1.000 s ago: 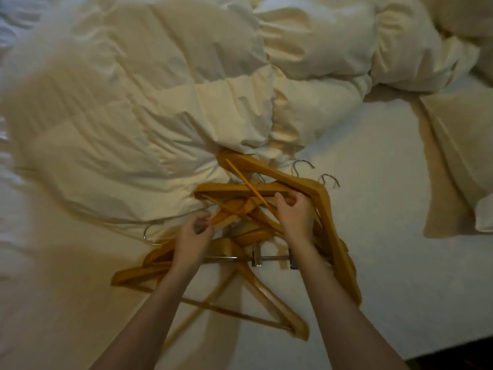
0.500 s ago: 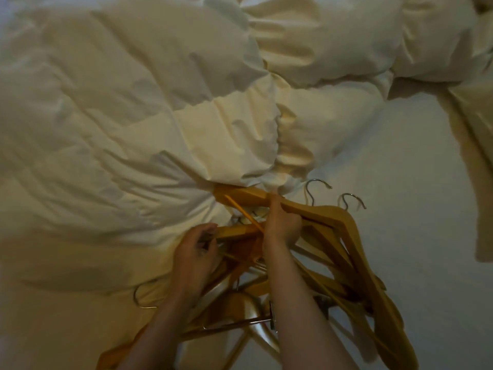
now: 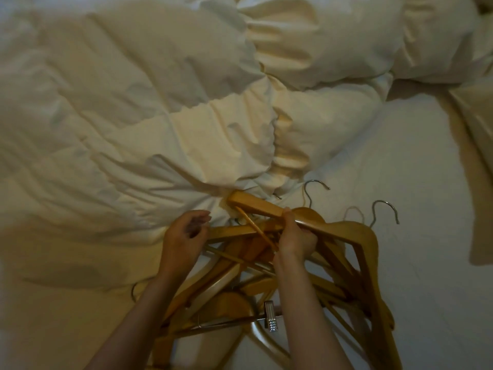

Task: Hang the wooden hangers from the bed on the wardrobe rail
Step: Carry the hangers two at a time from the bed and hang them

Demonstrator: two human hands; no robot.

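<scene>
A tangled pile of several wooden hangers [image 3: 232, 279] with metal hooks lies on the white bed sheet [image 3: 416, 161], at the lower middle of the head view. My right hand [image 3: 296, 239] grips the arm of the top hanger [image 3: 344, 231], fingers curled over the wood. My left hand [image 3: 184, 236] sits at the left end of another hanger's arm, its fingers curled near the wood; whether it grips that arm is unclear. Two metal hooks [image 3: 384, 209] stick out past the pile toward the upper right. One hanger carries a metal clip [image 3: 270, 317].
A crumpled cream duvet [image 3: 138, 116] covers the left and upper part of the bed and touches the far end of the pile. A pillow [image 3: 477, 134] lies at the right edge.
The view has drifted slightly. My right hand has shifted from the pile's middle up onto the top hanger's arm, and my left hand has moved up to the left end of a hanger.
</scene>
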